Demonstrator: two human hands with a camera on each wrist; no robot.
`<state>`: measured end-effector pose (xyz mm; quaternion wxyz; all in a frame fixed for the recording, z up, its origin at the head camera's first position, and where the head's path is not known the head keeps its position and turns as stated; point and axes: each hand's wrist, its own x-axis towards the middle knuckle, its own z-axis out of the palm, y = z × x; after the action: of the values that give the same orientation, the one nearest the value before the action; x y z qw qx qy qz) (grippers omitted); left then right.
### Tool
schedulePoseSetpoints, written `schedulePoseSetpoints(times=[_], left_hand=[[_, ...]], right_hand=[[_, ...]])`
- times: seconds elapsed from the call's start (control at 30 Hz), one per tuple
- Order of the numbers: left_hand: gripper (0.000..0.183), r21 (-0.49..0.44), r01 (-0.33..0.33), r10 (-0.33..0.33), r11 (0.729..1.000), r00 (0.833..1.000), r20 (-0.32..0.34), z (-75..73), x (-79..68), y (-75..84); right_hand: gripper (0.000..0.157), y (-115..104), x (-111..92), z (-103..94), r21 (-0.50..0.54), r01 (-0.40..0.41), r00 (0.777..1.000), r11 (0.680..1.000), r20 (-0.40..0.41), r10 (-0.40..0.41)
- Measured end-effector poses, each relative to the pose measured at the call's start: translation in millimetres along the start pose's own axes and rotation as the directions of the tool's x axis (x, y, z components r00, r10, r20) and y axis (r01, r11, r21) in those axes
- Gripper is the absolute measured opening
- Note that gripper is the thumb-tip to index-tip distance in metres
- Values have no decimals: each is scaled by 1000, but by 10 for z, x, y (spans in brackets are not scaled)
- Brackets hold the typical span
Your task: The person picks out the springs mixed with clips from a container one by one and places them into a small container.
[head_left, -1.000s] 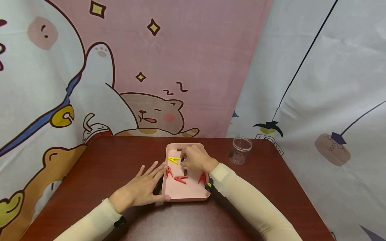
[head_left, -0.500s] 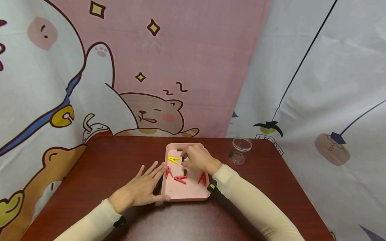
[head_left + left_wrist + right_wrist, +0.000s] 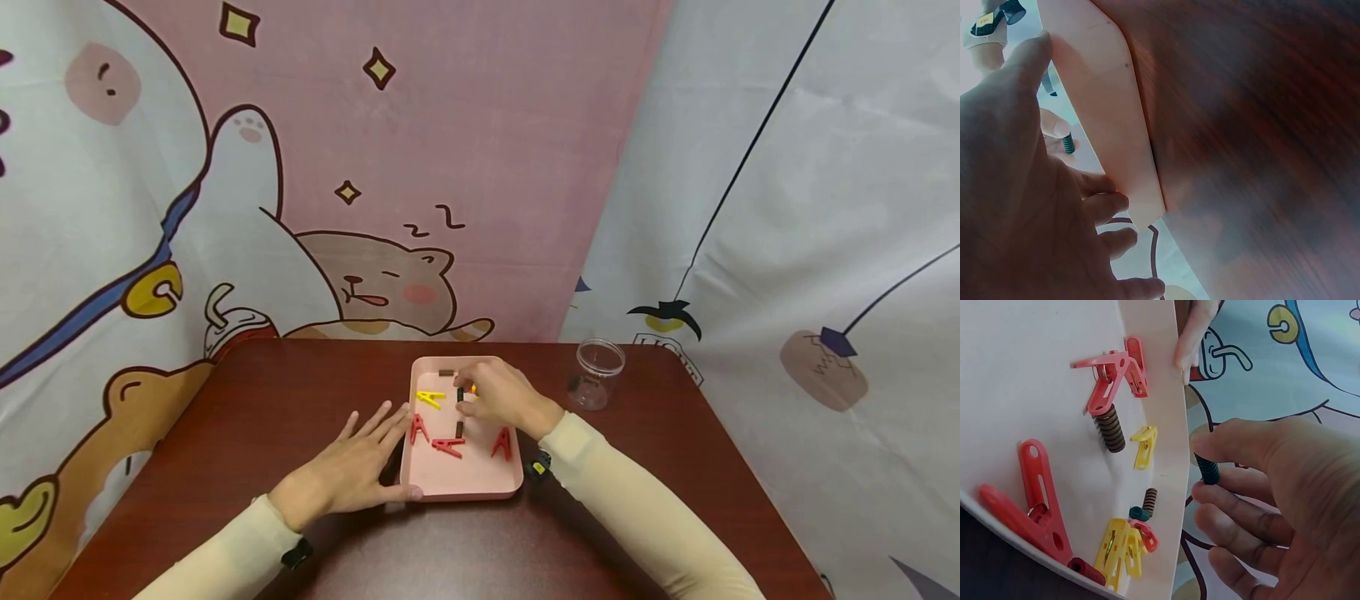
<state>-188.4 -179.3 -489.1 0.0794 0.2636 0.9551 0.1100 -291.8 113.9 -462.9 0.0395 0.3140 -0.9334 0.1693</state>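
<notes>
Holding a dark green spring (image 3: 1209, 470) pinched between thumb and fingers, the right hand (image 3: 506, 400) is over the upper middle of a pink tray (image 3: 468, 483), centre of the head view. Change over the last second: the right hand has shifted slightly toward the right of the frame, taking the spring with it; a yellow piece (image 3: 473, 389), hidden earlier, now shows beside the fingers. In the right wrist view the spring stands out against the printed backdrop (image 3: 1329, 337), so it is judged to be lifted off the tray floor. Meaning for the work: one spring appears separated from the mix, though within the tray's outline in the head view.

Left hand (image 3: 352, 471): no change noted. Fingers spread, touching the tray's left edge; probably steadying it.

Also in the tray: a yellow clip (image 3: 429, 399) at upper left; a red clip (image 3: 447, 447) near the middle, with a brown spring (image 3: 460, 430) just above it in the frame; two more red clips near the side walls. A clear jar (image 3: 595, 383) stands on the tabletop (image 3: 322, 375) at right, apart from the tray; its contents cannot be told.
</notes>
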Motion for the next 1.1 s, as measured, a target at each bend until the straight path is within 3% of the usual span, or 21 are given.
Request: schedulePoseSetpoints(times=[0.27, 0.67, 1.1], left_hand=[[124, -8, 0, 0, 1000, 1000, 1, -4, -10, -11], [125, -15, -6, 6, 1000, 1000, -2, 22, 0, -42], [126, -21, -10, 10, 1000, 1000, -3, 16, 10, -33]], right_hand=[[33, -2, -70, -63, 55, -3, 1000, 998, -20, 4], [31, 41, -196, -132, -20, -8, 998, 1000, -68, 6], [33, 199, -376, -209, -43, 47, 975, 998, -213, -55]])
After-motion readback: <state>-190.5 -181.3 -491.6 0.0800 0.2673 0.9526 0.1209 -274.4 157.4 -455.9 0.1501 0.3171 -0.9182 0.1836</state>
